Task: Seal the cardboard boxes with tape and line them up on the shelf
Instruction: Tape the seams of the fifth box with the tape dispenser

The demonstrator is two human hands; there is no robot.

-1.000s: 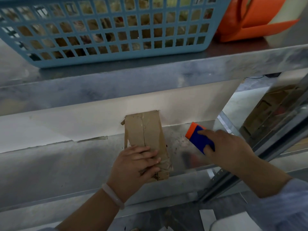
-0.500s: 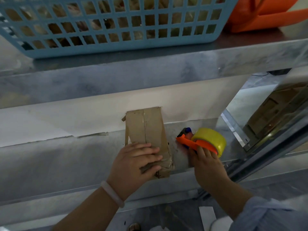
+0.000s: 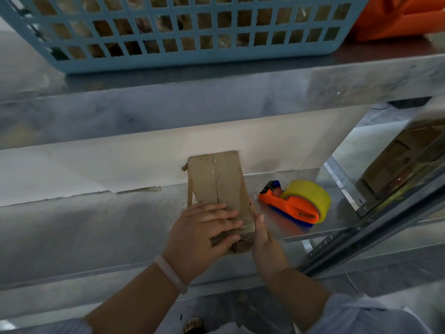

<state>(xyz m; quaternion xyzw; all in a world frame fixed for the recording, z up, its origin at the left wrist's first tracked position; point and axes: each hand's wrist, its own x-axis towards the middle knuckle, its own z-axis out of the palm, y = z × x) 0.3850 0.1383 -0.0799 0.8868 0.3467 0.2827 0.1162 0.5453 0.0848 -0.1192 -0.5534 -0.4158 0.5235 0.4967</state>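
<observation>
A narrow brown cardboard box (image 3: pixel 218 179) lies on the lower metal shelf (image 3: pixel 96 225), its far end against the white back panel, with tape running along its top. My left hand (image 3: pixel 202 227) rests flat on the box's near end, fingers spread across the top. My right hand (image 3: pixel 263 239) presses straight fingers against the box's right side. The tape dispenser (image 3: pixel 296 203), orange and blue with a yellow roll, lies on the shelf to the right of the box, apart from both hands.
A blue plastic basket (image 3: pixel 183 32) holding brown items stands on the upper shelf (image 3: pixel 216 92), beside an orange object (image 3: pixel 399 18). A slanted metal rail (image 3: pixel 375 235) runs at the right. Cardboard boxes (image 3: pixel 404 155) show beyond the shelf's right end.
My right hand set the tape dispenser down on the shelf, let go of it and moved left to the box's right side. My left hand stayed on the box.
</observation>
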